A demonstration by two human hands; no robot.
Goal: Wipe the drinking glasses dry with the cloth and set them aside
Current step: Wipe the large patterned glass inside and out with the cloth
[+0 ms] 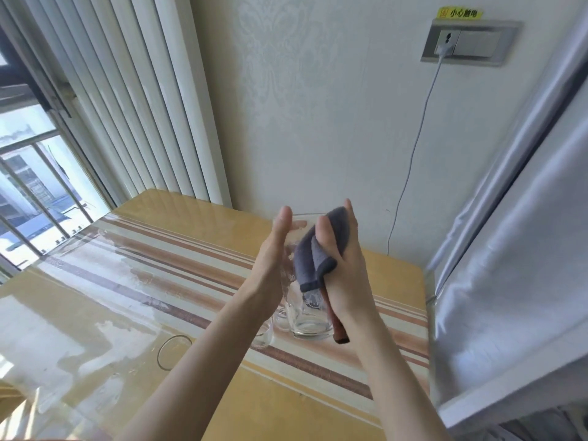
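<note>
— What lies furthest left on the table (95, 313)?

— A clear glass (174, 351), seen as a round rim on the glossy striped cover, just left of the person's left forearm. Another small glass (264, 337) shows partly behind that forearm.

— And the left hand (274, 249)?

— It lies flat against the left side of a tall glass mug (304, 308), fingers straight and pressed together, pointing up.

— Where is the mug?

— Held upright between both hands, above the table near the wall; whether its base touches the cover cannot be told.

— The right hand (342, 265)?

— It presses a grey cloth (313, 253) against the mug's right side, thumb over the cloth, fingers straight behind it. A brown stick-like object (337, 326) shows below that hand.
</note>
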